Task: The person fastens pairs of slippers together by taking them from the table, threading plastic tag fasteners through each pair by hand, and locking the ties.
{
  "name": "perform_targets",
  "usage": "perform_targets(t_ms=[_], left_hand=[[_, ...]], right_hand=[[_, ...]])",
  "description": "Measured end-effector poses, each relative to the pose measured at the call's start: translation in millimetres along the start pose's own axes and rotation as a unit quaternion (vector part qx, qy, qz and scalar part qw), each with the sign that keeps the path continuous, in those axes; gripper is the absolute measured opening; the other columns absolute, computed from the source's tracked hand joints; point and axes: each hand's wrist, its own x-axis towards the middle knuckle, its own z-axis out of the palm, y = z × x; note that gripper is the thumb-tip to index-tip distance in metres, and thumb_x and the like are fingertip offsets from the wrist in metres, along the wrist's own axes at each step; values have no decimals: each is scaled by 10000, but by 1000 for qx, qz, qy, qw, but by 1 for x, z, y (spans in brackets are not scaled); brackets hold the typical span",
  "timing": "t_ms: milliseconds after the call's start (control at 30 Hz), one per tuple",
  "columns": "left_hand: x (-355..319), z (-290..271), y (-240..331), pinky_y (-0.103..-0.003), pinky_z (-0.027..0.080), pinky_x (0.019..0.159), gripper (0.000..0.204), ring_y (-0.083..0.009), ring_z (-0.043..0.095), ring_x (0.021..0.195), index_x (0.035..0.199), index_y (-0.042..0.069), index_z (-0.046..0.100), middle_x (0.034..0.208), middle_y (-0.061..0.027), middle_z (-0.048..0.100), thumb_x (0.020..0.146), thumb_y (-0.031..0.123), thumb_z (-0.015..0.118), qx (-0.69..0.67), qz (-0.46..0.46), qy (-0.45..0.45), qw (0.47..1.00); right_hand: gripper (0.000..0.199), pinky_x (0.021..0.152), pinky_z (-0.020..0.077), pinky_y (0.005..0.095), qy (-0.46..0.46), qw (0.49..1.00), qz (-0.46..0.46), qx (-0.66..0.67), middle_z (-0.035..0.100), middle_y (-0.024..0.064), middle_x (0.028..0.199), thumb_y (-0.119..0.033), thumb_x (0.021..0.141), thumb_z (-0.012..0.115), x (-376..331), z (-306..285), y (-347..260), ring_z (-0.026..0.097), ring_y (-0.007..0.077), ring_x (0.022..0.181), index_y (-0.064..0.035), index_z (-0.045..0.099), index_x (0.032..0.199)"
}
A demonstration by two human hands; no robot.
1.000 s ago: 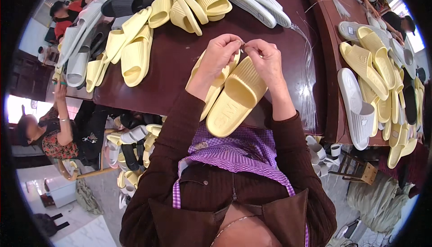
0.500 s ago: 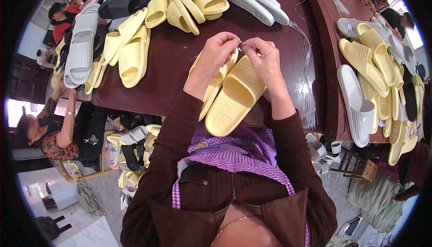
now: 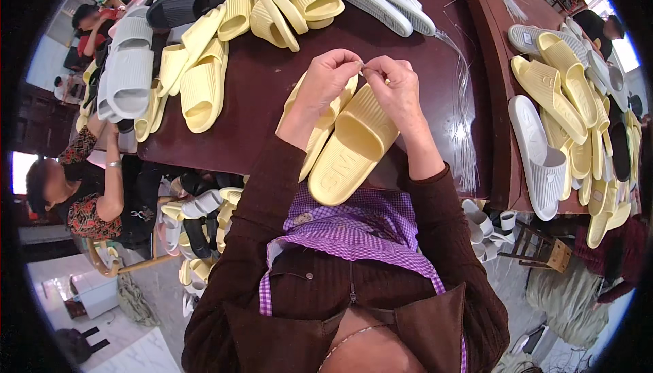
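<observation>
A purple checked apron [image 3: 357, 227] overlies a ribbed brown top [image 3: 323, 290].

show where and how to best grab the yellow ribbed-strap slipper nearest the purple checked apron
Probably by the heel end of the yellow ribbed-strap slipper, from the near side, pinched top and bottom: the heel is open, points toward the purple checked apron and appears to overhang the dark red table, while the strap is partly hidden behind the right grip.
</observation>
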Motion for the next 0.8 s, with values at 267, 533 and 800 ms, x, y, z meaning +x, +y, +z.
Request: perform_targets(t_ms=[267,533,800], left_hand=[[0,-3,5,-158,317,430,109,-8,439,501,927,41,642,676,45,561,849,114,624,9,-14,-14,1000],[-45,-63,9,-306,482,818,319,-226,592,914,1141,-40,544,1105,-146,558,850,78,597,280,206,105,932],[-115,-89,-26,-232,465,702,372,-109,555,772,1214,-56,494,951,-59,583,894,124,556,184,-49,98,977]], right_hand=[[76,689,474,298,6,1000,-22,21,625,59,727,-61,783,643,5,3,5,562,196,729,-42,667,852],[153,652,493,295,-14,998,33,60,631,113,809,-69,824,624,-28,-52,-34,593,178,715,9,641,954],[371,687,507,401,-275,951,120,77,633,210,897,-190,823,652,-84,-45,-60,632,362,771,-4,552,1128]])
